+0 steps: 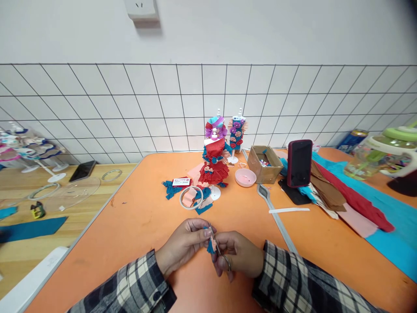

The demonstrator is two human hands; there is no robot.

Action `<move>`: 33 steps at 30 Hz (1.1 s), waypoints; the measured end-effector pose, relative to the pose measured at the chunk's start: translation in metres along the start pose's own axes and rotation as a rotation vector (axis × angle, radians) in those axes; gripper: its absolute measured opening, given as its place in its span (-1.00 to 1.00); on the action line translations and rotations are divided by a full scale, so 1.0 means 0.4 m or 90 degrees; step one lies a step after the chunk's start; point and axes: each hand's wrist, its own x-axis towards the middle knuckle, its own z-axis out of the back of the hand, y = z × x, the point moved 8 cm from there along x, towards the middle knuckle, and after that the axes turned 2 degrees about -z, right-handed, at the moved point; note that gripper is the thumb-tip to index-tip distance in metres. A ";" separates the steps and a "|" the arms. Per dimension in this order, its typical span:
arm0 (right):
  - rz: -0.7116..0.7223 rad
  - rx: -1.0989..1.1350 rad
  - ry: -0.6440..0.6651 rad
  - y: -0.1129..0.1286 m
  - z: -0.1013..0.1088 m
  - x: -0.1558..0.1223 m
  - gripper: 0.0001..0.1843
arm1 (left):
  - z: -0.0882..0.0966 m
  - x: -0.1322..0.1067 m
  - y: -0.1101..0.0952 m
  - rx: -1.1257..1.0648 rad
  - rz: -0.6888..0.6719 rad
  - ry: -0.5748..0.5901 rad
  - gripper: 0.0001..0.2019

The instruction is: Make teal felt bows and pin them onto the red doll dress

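Observation:
Over the front of the orange table, my left hand (186,241) pinches a small gathered piece of blue and pink crepe paper (211,246). My right hand (239,253) is closed around the handles of small metal scissors (219,251), fingers through the loops. Their blades lie against the paper, close to my left fingertips; whether they are cutting cannot be made out. Beyond my hands stands a doll-sized dress form in a ruffled red and blue dress (215,171). A roll of white tape (191,208) lies to its left among blue and pink paper scraps (202,193).
Right of the dress form are a pink bowl (245,178), a cardboard box (265,167) and an upright phone (299,163). Folded crepe paper sheets (355,195) and a clear jug (365,158) lie farther right. A wooden table (81,204) adjoins at left.

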 end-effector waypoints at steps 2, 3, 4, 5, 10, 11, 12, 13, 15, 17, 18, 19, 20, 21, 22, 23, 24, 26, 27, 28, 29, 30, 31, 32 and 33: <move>-0.016 0.013 -0.015 -0.007 0.003 0.002 -0.53 | 0.004 0.000 -0.002 -0.007 -0.004 -0.016 -0.80; -0.020 0.019 -0.017 -0.009 0.003 0.003 -0.52 | 0.002 -0.001 -0.002 -0.006 0.001 -0.013 -0.80; -0.022 0.027 -0.014 -0.009 0.002 0.003 -0.51 | -0.002 -0.001 0.000 -0.003 0.007 -0.004 -0.80; -0.023 0.035 -0.007 -0.008 -0.001 0.004 -0.49 | -0.006 -0.002 0.002 -0.001 0.014 0.005 -0.80; -0.053 0.050 -0.012 -0.011 -0.001 0.006 -0.47 | -0.003 -0.002 0.006 -0.020 0.016 -0.007 -0.81; -0.056 0.050 -0.016 -0.013 0.000 0.007 -0.47 | -0.002 -0.002 0.007 -0.020 0.015 -0.006 -0.82; -0.057 0.053 -0.012 -0.014 0.000 0.008 -0.46 | -0.005 -0.002 0.009 -0.017 0.016 0.001 -0.82; -0.056 0.057 -0.001 -0.015 -0.001 0.008 -0.44 | -0.009 -0.003 0.012 -0.014 0.020 0.016 -0.83; -0.049 0.057 0.028 -0.011 0.000 0.007 -0.40 | -0.016 -0.002 0.015 -0.007 0.022 0.043 -0.83; -0.044 0.032 0.056 0.003 0.010 -0.002 -0.34 | -0.011 0.003 0.007 -0.008 0.003 0.039 -0.85; -0.046 0.010 0.063 0.013 0.020 -0.009 -0.31 | -0.002 0.007 -0.001 -0.009 -0.012 0.022 -0.87; -0.054 -0.021 0.061 0.023 0.035 -0.017 -0.30 | 0.009 0.011 -0.010 -0.010 -0.029 0.000 -0.87; -0.065 -0.063 0.042 0.034 0.056 -0.026 -0.31 | 0.022 0.014 -0.019 -0.011 -0.044 -0.022 -0.87; -0.076 -0.126 -0.001 0.047 0.085 -0.035 -0.37 | 0.033 0.017 -0.027 -0.012 -0.053 -0.040 -0.85; -0.079 -0.218 -0.073 0.063 0.122 -0.046 -0.47 | 0.042 0.020 -0.033 -0.013 -0.060 -0.053 -0.83; -0.072 -0.338 -0.163 0.085 0.161 -0.059 -0.55 | 0.049 0.022 -0.038 -0.016 -0.064 -0.061 -0.82; -0.070 -0.473 -0.251 0.107 0.194 -0.073 -0.63 | 0.054 0.023 -0.040 -0.021 -0.065 -0.065 -0.81; -0.080 -0.690 -0.368 0.134 0.230 -0.094 -0.70 | 0.058 0.024 -0.037 -0.034 -0.058 -0.067 -0.80; -0.091 -0.754 -0.396 0.136 0.238 -0.098 -0.71 | 0.057 0.024 -0.033 -0.039 -0.051 -0.065 -0.80; -0.102 -0.788 -0.412 0.133 0.243 -0.100 -0.73 | 0.055 0.023 -0.029 -0.041 -0.044 -0.063 -0.78; -0.110 -0.800 -0.419 0.127 0.247 -0.099 -0.76 | 0.052 0.023 -0.025 -0.040 -0.040 -0.058 -0.77; -0.120 -0.800 -0.424 0.121 0.251 -0.098 -0.76 | 0.048 0.022 -0.022 -0.035 -0.038 -0.052 -0.75; -0.135 -0.788 -0.427 0.113 0.256 -0.098 -0.73 | 0.044 0.021 -0.021 -0.029 -0.038 -0.046 -0.73; -0.156 -0.763 -0.422 0.102 0.263 -0.098 -0.65 | 0.042 0.021 -0.020 -0.022 -0.040 -0.043 -0.71; -0.182 -0.720 -0.403 0.088 0.269 -0.096 -0.53 | 0.041 0.020 -0.020 -0.015 -0.044 -0.043 -0.70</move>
